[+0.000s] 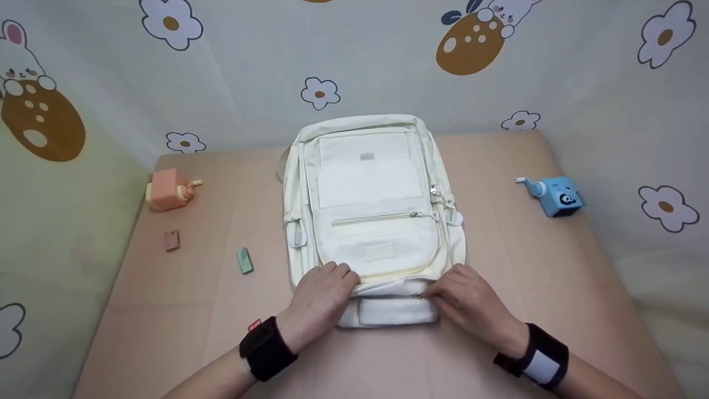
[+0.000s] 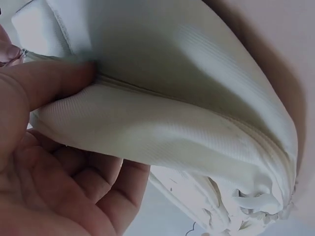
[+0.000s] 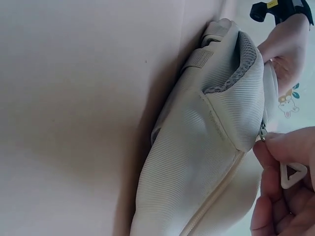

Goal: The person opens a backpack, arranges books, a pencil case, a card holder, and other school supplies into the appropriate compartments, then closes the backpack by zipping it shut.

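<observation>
A cream backpack (image 1: 376, 183) lies front side up on the table, its bottom end towards me. My left hand (image 1: 327, 291) grips the fabric edge along the lower zipper; in the left wrist view its thumb (image 2: 59, 78) presses beside the zipper (image 2: 187, 101) with the fingers curled beneath the cloth. At the right end of that seam my right hand (image 1: 471, 293) pinches a zipper pull (image 3: 263, 132) between thumb and forefinger. A pale triangular tab (image 3: 294, 175) hangs from the pull against the curled fingers.
To the left stand an orange crank pencil sharpener (image 1: 168, 190), a small reddish-brown block (image 1: 172, 240) and a green eraser-like block (image 1: 244, 261). A blue crank pencil sharpener (image 1: 559, 196) is at the right. Patterned curtain (image 1: 266, 66) encloses the table (image 1: 183, 321) at the back and sides.
</observation>
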`<move>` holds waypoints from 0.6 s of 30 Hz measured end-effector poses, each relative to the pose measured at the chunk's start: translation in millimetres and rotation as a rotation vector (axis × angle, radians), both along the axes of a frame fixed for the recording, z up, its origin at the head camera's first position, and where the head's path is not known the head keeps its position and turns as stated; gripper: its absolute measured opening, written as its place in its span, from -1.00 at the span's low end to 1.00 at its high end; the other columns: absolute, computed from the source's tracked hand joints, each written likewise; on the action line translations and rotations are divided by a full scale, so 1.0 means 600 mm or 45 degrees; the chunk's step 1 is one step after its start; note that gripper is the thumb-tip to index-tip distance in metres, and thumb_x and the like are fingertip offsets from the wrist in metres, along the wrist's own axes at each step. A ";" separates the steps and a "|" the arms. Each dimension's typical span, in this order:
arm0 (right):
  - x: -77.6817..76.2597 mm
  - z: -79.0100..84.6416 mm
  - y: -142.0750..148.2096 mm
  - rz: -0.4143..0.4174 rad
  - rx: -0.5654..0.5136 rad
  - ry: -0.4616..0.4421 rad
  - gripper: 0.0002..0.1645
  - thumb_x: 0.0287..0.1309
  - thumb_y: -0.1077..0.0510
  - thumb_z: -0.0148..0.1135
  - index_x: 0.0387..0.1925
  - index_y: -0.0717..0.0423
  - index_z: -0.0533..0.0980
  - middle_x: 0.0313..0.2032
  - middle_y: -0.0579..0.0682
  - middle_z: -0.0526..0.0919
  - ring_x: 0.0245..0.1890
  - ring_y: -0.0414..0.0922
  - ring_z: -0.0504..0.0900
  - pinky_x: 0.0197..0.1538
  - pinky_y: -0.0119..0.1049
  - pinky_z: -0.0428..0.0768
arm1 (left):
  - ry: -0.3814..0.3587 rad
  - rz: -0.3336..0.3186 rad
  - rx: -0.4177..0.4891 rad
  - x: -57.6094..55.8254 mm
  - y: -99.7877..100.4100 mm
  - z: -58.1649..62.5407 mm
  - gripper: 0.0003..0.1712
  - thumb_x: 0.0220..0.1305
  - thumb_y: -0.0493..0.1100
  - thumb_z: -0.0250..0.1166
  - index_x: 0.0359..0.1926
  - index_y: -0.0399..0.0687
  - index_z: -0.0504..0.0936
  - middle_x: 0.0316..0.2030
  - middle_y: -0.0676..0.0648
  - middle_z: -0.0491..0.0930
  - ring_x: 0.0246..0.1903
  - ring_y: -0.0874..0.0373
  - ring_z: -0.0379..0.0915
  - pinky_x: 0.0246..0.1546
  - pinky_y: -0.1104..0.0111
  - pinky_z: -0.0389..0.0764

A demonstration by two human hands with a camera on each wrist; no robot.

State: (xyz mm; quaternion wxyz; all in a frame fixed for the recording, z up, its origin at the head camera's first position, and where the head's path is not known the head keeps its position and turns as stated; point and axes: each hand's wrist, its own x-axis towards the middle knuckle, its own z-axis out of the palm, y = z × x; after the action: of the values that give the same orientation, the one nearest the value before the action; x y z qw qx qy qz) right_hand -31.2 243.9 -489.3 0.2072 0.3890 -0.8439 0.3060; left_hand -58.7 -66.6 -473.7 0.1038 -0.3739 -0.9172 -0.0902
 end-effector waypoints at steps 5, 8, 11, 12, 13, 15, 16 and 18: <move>0.002 -0.002 0.014 -0.036 -0.011 -0.029 -0.59 -0.13 0.43 0.55 -0.24 -0.01 0.66 -0.25 -0.21 0.73 -0.24 -0.18 0.58 -0.12 -0.35 0.43 | -0.019 0.001 -0.011 -0.002 0.001 0.001 -0.95 0.25 -0.21 0.34 -0.32 -0.04 0.61 -0.40 0.05 0.54 -0.42 0.14 0.44 -0.53 0.35 0.42; 0.001 0.001 0.028 -0.081 -0.005 -0.079 -0.60 -0.11 0.44 0.55 -0.25 -0.03 0.67 -0.25 -0.25 0.72 -0.23 -0.22 0.59 -0.13 -0.38 0.43 | -0.009 -0.006 -0.009 -0.002 0.001 0.002 -0.94 0.25 -0.20 0.33 -0.33 -0.05 0.60 -0.41 0.04 0.53 -0.43 0.15 0.42 -0.54 0.36 0.42; 0.000 0.004 0.042 -0.141 0.015 -0.144 -0.57 -0.11 0.46 0.56 -0.26 -0.05 0.68 -0.27 -0.29 0.71 -0.24 -0.27 0.57 -0.13 -0.44 0.41 | 0.002 -0.012 -0.008 -0.002 0.001 0.002 -0.94 0.24 -0.21 0.33 -0.34 -0.05 0.59 -0.42 0.04 0.51 -0.44 0.15 0.40 -0.55 0.36 0.41; 0.000 0.005 0.047 -0.162 0.020 -0.155 -0.56 -0.12 0.47 0.56 -0.26 -0.05 0.69 -0.27 -0.30 0.71 -0.25 -0.27 0.56 -0.13 -0.45 0.40 | 0.004 -0.013 -0.008 -0.002 0.001 0.002 -0.93 0.23 -0.22 0.33 -0.34 -0.05 0.58 -0.42 0.04 0.51 -0.44 0.15 0.40 -0.55 0.36 0.41; -0.001 0.005 0.052 -0.187 0.023 -0.170 -0.55 -0.12 0.48 0.56 -0.26 -0.05 0.69 -0.28 -0.30 0.71 -0.25 -0.28 0.56 -0.14 -0.47 0.40 | 0.003 -0.012 -0.009 -0.002 0.001 0.002 -0.93 0.23 -0.24 0.33 -0.35 -0.05 0.57 -0.43 0.04 0.50 -0.45 0.14 0.39 -0.55 0.37 0.39; -0.002 0.007 0.060 -0.243 0.024 -0.199 -0.54 -0.13 0.49 0.57 -0.25 -0.05 0.70 -0.29 -0.30 0.70 -0.26 -0.29 0.55 -0.16 -0.50 0.39 | 0.005 -0.009 -0.010 -0.002 0.001 0.002 -0.90 0.21 -0.27 0.33 -0.36 -0.06 0.55 -0.44 0.03 0.48 -0.46 0.14 0.37 -0.57 0.37 0.37; -0.002 0.007 0.064 -0.274 0.024 -0.211 -0.55 -0.13 0.48 0.58 -0.25 -0.05 0.71 -0.31 -0.31 0.70 -0.27 -0.29 0.54 -0.17 -0.50 0.39 | 0.007 -0.008 -0.007 -0.002 0.001 0.002 -0.89 0.20 -0.29 0.34 -0.36 -0.06 0.54 -0.44 0.03 0.47 -0.46 0.13 0.37 -0.58 0.37 0.36; -0.002 0.007 0.070 -0.337 0.039 -0.237 -0.57 -0.10 0.45 0.58 -0.24 -0.06 0.73 -0.33 -0.31 0.70 -0.28 -0.31 0.53 -0.21 -0.50 0.40 | 0.018 -0.009 -0.009 -0.002 0.001 0.003 -0.87 0.19 -0.31 0.33 -0.37 -0.06 0.53 -0.45 0.02 0.45 -0.47 0.13 0.36 -0.58 0.37 0.34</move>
State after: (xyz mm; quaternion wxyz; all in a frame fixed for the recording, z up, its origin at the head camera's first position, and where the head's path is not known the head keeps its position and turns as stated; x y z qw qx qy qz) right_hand -32.5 285.8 -485.0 0.1607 0.2476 -0.9079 0.2977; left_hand -60.1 -65.7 -471.8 0.1085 -0.3780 -0.9155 -0.0849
